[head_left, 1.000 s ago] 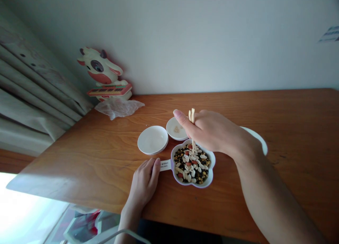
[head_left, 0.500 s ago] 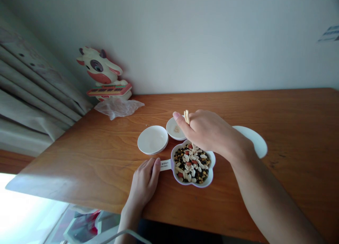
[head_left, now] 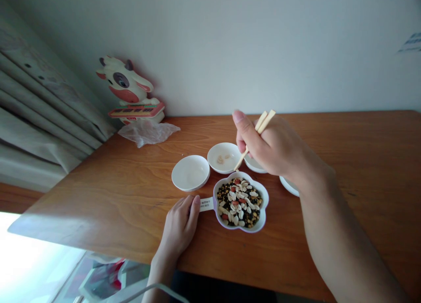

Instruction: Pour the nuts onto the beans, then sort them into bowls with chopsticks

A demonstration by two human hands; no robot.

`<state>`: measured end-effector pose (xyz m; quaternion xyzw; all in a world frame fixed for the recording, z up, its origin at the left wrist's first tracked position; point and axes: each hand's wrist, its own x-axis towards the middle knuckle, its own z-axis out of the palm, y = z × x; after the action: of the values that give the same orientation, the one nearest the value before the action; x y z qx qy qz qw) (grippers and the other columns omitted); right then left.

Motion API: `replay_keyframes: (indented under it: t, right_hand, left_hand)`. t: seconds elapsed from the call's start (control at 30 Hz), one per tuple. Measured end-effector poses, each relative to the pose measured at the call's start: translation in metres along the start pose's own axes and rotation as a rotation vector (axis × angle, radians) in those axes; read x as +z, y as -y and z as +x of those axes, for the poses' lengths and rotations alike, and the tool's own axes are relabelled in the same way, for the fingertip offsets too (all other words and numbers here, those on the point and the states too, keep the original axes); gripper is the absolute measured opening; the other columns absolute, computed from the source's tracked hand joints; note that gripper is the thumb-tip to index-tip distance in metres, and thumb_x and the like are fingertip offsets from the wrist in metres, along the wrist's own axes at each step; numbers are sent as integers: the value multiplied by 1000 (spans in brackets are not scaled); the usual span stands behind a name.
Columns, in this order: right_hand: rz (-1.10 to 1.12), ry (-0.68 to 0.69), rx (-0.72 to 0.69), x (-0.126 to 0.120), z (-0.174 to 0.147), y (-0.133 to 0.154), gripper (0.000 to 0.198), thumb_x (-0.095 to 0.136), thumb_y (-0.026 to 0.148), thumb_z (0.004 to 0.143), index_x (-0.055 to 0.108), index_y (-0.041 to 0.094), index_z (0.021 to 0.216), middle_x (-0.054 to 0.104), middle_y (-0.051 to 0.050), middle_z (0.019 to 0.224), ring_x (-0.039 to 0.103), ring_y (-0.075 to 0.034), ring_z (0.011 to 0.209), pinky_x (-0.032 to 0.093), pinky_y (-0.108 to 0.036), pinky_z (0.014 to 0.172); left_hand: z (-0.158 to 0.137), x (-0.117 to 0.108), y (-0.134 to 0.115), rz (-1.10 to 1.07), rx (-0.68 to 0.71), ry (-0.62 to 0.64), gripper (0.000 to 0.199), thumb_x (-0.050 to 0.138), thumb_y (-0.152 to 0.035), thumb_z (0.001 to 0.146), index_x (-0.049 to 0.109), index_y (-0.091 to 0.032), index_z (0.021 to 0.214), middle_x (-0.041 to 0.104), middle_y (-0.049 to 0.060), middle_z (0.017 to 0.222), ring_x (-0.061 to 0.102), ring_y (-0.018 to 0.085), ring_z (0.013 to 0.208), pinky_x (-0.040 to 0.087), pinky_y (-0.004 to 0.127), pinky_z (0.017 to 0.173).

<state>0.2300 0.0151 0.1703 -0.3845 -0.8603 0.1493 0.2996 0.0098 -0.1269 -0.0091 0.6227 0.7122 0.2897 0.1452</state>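
My left hand (head_left: 182, 222) is closed on the labelled handle of a flower-shaped bowl (head_left: 265, 198) standing on the table. Inside it lies a mix of pale peanut halves (head_left: 241, 204), a few reddish peanuts and small dark and yellow grains. In my right hand (head_left: 276, 143) is a pair of wooden chopsticks (head_left: 245, 156), slanting down so that their tips are near the bowl's far rim. Whether the tips pinch anything is too small to tell. Just behind the tips, a small white bowl (head_left: 215, 151) contains a few pale peanut pieces.
Left of that stands another white bowl (head_left: 190, 173). Two more white dishes, a bowl (head_left: 255, 165) and a dish (head_left: 289, 187), are partly hidden by my right hand and forearm. A cow toy with keyboard (head_left: 131, 90) and a crumpled plastic bag (head_left: 149, 134) sit at the back left.
My right hand has lifted the chopsticks out of the peanut mix and moved slightly right and away, uncovering more of the small bowls. My left hand stays on the handle.
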Motion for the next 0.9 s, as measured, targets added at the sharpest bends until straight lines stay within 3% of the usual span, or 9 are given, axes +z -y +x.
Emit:
replay_keyframes:
  t: [0.17,0.47,0.9]
  right_hand:
    - [17,-72,11,0,2,-1,73,15,57,106,58,20,61,60,-4,56,57,-14,56,37,-29,60]
    - [-4,-74,28,3,4,-5,76,14,60,105,62,19,63,63,-5,60,62,-15,62,40,-29,63]
    - [-15,-19,-10,-2,-1,0,73,12,61,104,54,21,60,53,-2,53,50,-14,53,32,-30,58]
  left_hand:
    - [0,0,0,-10,2,11,35,37,-39,106,46,-24,76,61,1,73,56,18,68,39,27,65]
    - [0,0,1,-4,12,-3,33,39,-37,105,48,-24,76,61,2,72,57,18,67,40,27,63]
    - [-1,0,2,-5,-16,26,35,37,-41,106,46,-24,78,60,1,74,56,18,70,38,28,66]
